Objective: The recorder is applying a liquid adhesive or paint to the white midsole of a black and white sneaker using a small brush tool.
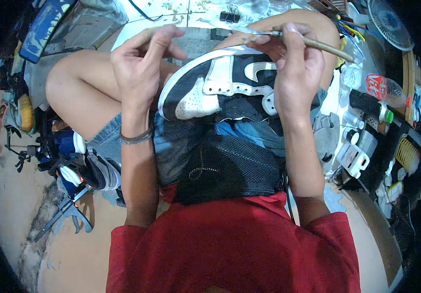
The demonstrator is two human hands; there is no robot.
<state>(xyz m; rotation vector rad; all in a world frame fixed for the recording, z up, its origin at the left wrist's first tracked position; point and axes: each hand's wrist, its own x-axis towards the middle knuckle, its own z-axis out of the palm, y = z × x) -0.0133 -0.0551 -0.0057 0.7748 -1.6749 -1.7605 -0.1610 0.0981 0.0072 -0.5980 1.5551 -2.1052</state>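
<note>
A black-and-white sneaker lies on its side across my lap, sole edge turned away from me. My right hand hovers over its heel end and grips a thin brush with a wooden handle, whose tip points left above the shoe. My left hand is raised beside the toe of the sneaker with fingers spread and curled, holding nothing and not touching the shoe. A braided band sits on my left wrist. A black mesh bag rests on my lap below the shoe.
To the right stand a plastic bottle with a red label, small bottles and jars and a comb. A fan is at the top right. More shoes and metal tools lie at the left on the floor.
</note>
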